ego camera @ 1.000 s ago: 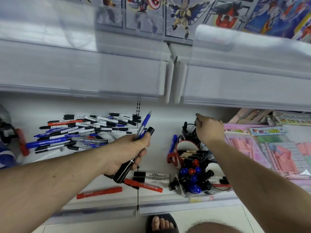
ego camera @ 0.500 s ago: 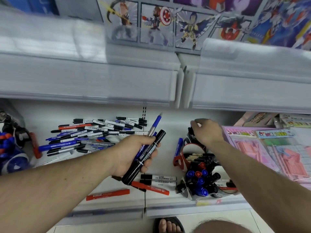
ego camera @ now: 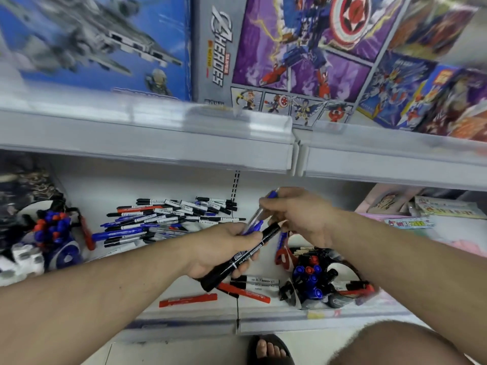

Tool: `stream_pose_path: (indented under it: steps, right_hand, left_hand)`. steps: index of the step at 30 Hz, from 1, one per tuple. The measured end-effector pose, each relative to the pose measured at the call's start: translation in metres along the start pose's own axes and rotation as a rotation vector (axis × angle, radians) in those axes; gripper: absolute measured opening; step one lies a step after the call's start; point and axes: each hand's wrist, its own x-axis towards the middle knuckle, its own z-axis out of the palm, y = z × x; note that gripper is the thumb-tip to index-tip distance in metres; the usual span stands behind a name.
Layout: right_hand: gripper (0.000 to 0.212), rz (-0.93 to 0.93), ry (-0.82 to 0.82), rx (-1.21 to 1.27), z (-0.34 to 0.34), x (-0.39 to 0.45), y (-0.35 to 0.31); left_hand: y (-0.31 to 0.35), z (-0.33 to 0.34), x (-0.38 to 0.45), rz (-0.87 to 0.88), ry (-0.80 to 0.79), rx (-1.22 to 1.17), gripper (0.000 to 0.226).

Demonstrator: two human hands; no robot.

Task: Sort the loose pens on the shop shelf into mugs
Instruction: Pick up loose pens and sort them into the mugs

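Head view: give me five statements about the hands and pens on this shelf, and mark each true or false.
1. The left hand grips a thick black marker. True.
2. The right hand rests flat on the shelf. False: it is raised, pinching the blue pen that the left hand also holds.
3. A pile of loose pens lies behind the left hand. True.
4. The mug under the right forearm is empty. False: it holds blue, red and black capped markers.
5. A red marker lies near the shelf's front edge. True.
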Motion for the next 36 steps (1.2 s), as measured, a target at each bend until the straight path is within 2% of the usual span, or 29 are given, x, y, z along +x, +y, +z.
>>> stream_pose_path:
  steps: [5, 8, 11, 13, 16, 18, 21, 28, 32, 34, 36]
  right_hand:
    - [0.014, -0.015, 0.286, 0.490, -0.006, -0.020, -0.013]
    - [0.006, -0.045, 0.453, 0.454, 0.002, -0.035, -0.008]
    - [0.002, -0.086, 0.484, 0.458, 0.029, -0.056, -0.007]
    - [0.007, -0.108, 0.504, 0.564, 0.050, -0.068, -0.011]
    - [0.022, -0.050, 0.526, 0.837, 0.081, -0.078, -0.011]
    - [0.027, 0.030, 0.485, 0.911, 0.105, -0.082, -0.005]
    - [0.026, 0.105, 0.424, 0.789, 0.137, -0.084, 0.005]
    - [0.014, -0.044, 0.297, 0.295, 0.159, -0.082, 0.013]
    - [0.012, -0.127, 0.351, 0.086, 0.159, -0.088, 0.020]
    - [0.015, -0.204, 0.254, -0.068, 0.164, -0.098, 0.023]
    - [0.030, -0.238, 0.167, -0.260, 0.171, -0.104, 0.027]
  left_hand:
    - [-0.007, -0.010, -0.033, 0.035, -0.040, 0.037, 0.031]
    - [-0.009, -0.022, -0.050, 0.035, -0.038, -0.191, 0.015]
    - [-0.015, -0.035, -0.059, 0.047, 0.042, -0.450, 0.031]
    - [-0.020, -0.043, -0.063, 0.038, 0.122, -0.533, 0.038]
    - [-0.026, -0.050, -0.071, 0.065, 0.211, -0.565, 0.028]
    - [-0.027, -0.050, -0.075, 0.090, 0.249, -0.580, 0.027]
    - [-0.028, -0.047, -0.077, 0.076, 0.249, -0.558, 0.031]
    - [-0.030, -0.036, -0.085, 0.087, 0.253, -0.603, 0.024]
    - [-0.031, -0.037, -0.084, 0.101, 0.269, -0.649, 0.022]
    - [-0.030, -0.037, -0.082, 0.116, 0.284, -0.695, 0.021]
    - [-0.031, -0.037, -0.078, 0.130, 0.312, -0.728, 0.020]
